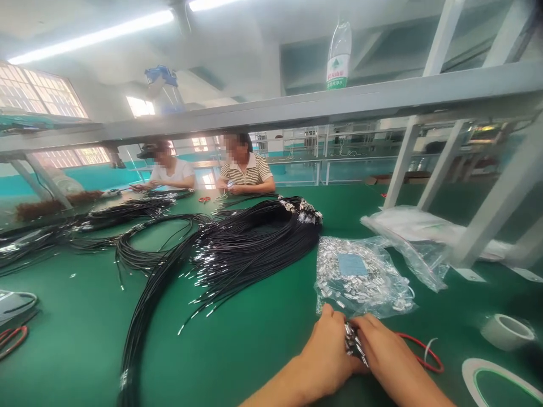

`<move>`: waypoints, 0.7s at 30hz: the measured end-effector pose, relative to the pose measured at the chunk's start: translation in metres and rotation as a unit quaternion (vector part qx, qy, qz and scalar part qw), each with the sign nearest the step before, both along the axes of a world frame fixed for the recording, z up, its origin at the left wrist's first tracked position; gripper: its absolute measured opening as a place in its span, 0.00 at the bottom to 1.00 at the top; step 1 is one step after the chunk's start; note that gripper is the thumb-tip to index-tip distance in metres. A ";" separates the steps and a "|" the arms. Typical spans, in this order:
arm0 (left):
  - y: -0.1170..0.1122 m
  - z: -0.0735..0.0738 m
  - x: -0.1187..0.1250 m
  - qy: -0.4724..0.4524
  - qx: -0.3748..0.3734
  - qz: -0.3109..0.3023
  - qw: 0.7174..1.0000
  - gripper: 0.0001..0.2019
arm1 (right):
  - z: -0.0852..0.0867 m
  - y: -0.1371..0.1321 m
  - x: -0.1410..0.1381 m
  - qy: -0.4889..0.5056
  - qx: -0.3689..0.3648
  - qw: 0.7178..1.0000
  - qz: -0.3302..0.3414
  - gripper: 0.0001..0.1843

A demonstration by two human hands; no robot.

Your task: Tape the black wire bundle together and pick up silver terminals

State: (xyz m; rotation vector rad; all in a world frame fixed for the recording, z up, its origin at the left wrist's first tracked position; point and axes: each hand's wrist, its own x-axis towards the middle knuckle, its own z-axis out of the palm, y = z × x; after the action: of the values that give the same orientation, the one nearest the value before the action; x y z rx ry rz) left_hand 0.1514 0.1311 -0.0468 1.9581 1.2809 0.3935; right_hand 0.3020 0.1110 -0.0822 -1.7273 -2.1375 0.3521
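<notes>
Both my hands meet at the bottom centre over the green table (263,333). My left hand (328,353) and my right hand (384,350) together pinch a small bunch of cable ends with shiny metal connectors (354,343). Just beyond my fingers lies a clear plastic bag of small silver metal parts (360,277) with a pale label on it. A large bundle of thin black cables (237,249) with metal tips sweeps from the table's middle toward the lower left.
A red cord loop (424,353) lies right of my right hand. Tape rolls (507,330) sit at the lower right, crumpled plastic bags (416,232) behind them. Two people (246,169) work at the far end. A bottle (338,56) stands on the grey shelf frame overhead.
</notes>
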 end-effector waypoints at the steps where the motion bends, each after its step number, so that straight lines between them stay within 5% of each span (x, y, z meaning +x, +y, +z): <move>1: 0.002 -0.001 0.001 0.002 0.004 -0.007 1.000 0.24 | 0.001 0.001 -0.001 -0.005 -0.010 1.000 0.000 0.18; 7: 0.005 -0.004 0.002 0.010 0.036 -0.027 0.999 0.17 | 0.022 0.004 -0.020 -0.119 -0.097 0.987 -0.051 0.20; 12: -0.005 -0.004 0.007 0.019 0.056 -0.012 0.998 0.09 | 0.028 0.001 -0.027 -0.102 -0.108 0.988 -0.046 0.18; 18: -0.007 0.001 0.008 -0.022 0.026 0.044 0.998 0.04 | 0.024 0.001 -0.018 0.057 -0.112 0.991 -0.055 0.18; 21: -0.008 0.006 0.008 -0.059 -0.004 0.075 0.995 0.06 | 0.022 0.002 -0.015 0.229 -0.148 0.960 -0.070 0.18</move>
State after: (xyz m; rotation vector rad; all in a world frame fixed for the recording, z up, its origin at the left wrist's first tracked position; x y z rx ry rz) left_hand 0.1593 0.1234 -0.0410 1.8093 1.3534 0.5683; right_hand 0.2874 0.1126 -0.0603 -1.7251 -1.6832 0.9696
